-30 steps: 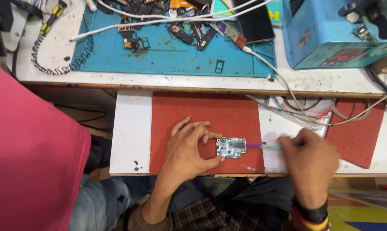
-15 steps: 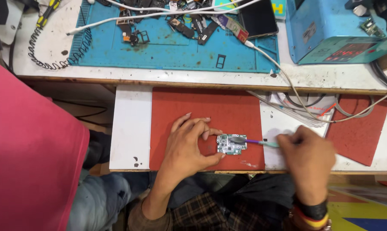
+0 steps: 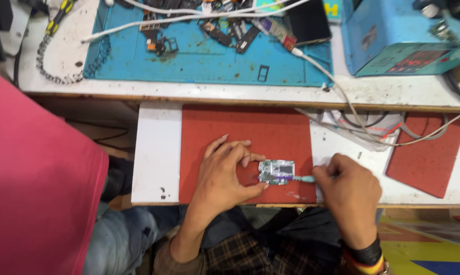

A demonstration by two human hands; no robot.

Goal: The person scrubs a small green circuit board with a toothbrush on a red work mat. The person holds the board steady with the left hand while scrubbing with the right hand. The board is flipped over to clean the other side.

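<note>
A small green circuit board with metal shields (image 3: 277,171) lies on a red mat (image 3: 250,132) on a white pull-out shelf. My left hand (image 3: 225,170) pins the board at its left edge between thumb and fingertips. My right hand (image 3: 348,191) is closed around a thin pale-teal tool (image 3: 304,179) whose tip touches the board's right edge.
A person in a pink shirt (image 3: 36,188) sits close on the left. A blue work mat (image 3: 204,51) with phone parts lies on the bench above, a blue bench unit (image 3: 393,35) at top right. White cables (image 3: 342,102) trail to a second red mat (image 3: 426,153).
The view has shifted slightly. Both hands and the board stay in nearly the same place on the red mat, the tool tip still at the board's right edge.
</note>
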